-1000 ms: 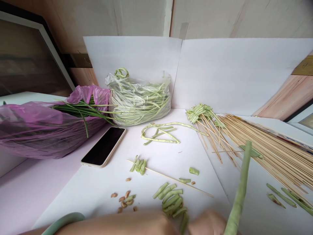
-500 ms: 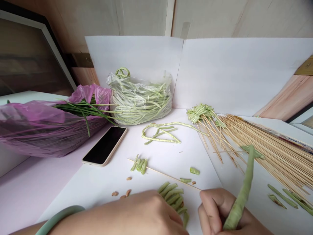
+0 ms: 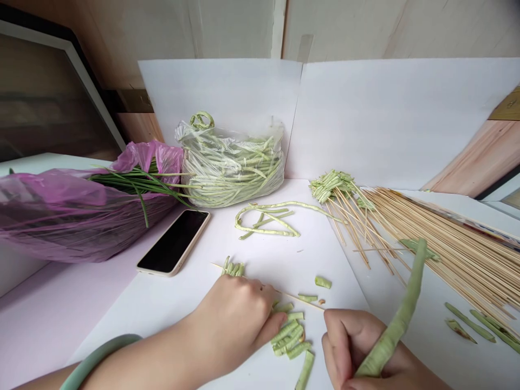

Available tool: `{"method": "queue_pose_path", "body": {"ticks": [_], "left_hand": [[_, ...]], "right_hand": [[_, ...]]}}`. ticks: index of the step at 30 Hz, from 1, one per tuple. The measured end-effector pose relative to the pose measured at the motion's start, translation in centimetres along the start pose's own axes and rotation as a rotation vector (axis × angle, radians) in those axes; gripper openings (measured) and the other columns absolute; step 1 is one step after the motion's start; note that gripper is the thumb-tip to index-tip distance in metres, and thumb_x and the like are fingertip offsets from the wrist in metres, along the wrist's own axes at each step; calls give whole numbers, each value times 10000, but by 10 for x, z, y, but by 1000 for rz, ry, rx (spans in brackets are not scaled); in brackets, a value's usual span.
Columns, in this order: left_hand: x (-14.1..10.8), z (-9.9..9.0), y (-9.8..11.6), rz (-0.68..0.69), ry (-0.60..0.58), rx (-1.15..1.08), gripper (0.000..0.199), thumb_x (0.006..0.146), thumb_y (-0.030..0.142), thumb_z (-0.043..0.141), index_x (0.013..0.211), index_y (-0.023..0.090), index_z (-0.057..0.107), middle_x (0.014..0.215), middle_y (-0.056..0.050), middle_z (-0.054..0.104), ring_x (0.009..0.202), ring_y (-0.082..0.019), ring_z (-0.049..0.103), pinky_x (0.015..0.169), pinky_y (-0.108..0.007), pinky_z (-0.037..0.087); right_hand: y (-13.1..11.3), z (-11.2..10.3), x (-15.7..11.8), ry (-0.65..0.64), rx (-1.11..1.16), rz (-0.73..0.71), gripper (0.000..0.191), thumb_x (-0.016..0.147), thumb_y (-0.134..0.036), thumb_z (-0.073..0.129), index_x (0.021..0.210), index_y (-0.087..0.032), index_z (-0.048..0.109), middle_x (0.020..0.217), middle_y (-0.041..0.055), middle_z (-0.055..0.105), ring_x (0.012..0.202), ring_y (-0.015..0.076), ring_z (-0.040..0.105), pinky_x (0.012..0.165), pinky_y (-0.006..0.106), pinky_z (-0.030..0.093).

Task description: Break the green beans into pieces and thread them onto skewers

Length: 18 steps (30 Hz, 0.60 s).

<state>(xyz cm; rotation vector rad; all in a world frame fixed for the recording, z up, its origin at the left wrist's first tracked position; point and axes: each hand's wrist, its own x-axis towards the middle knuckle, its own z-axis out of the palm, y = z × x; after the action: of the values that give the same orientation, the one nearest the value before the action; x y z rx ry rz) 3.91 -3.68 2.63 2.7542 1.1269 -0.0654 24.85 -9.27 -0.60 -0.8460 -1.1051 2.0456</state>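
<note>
Right hand: the right hand [image 3: 357, 346] grips a long green yardlong bean [image 3: 396, 325], fingers curled shut around its lower end, the upper end rising toward the skewer pile.

Left hand: the left hand [image 3: 233, 325], a pale green bangle [image 3: 99, 360] at the wrist, is closed over a thin wooden skewer [image 3: 284, 294], which emerges on either side of it.

Skewer: its far end carries a short cluster of threaded bean pieces [image 3: 232, 268]; its near tip lies just beside the right hand's fingers [image 3: 331, 325].

Below the skewer: a heap of cut bean pieces [image 3: 288, 338] lies on the white tabletop [image 3: 247, 254], touching the left hand's thumb [image 3: 276, 325].

Back edge: a clear plastic bag of beans [image 3: 231, 168] stands against white boards [image 3: 385, 119], with loose beans [image 3: 264, 222] in front.

Right side: a spread of bare skewers [image 3: 447, 249] lies beside bean strips [image 3: 469, 322].

Left side: a smartphone [image 3: 174, 242] lies beside a purple bag [image 3: 73, 216] of chives [image 3: 138, 184].
</note>
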Motion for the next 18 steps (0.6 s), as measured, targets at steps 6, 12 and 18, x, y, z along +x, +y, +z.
{"method": "queue_pose_path", "body": {"ticks": [6, 12, 18], "left_hand": [[-5, 2, 0, 1, 111, -134, 141, 838, 178, 399, 703, 204, 432, 638, -8, 537, 495, -154, 463, 493, -287, 287], [-10, 5, 8, 72, 141, -437, 169, 794, 233, 477, 663, 208, 374, 601, 21, 480, 499, -120, 388, 493, -250, 302], [-12, 8, 10, 144, 99, -474, 176, 812, 356, 631, 777, 196, 567, 672, 18, 604, 535, -112, 498, 509, -222, 339]], "right_hand": [[8, -4, 11, -23, -2, -119, 459, 715, -373, 817, 680, -188, 399, 513, -118, 386, 395, -12, 315, 434, 144, 222], [10, -3, 7, 56, -50, -79, 360, 734, -415, 790, 750, -180, 518, 560, -83, 476, 421, 21, 401, 495, 186, 346], [15, -6, 6, 31, 82, -35, 325, 787, -444, 705, 849, -153, 574, 643, -2, 586, 524, 91, 515, 555, 240, 385]]}}
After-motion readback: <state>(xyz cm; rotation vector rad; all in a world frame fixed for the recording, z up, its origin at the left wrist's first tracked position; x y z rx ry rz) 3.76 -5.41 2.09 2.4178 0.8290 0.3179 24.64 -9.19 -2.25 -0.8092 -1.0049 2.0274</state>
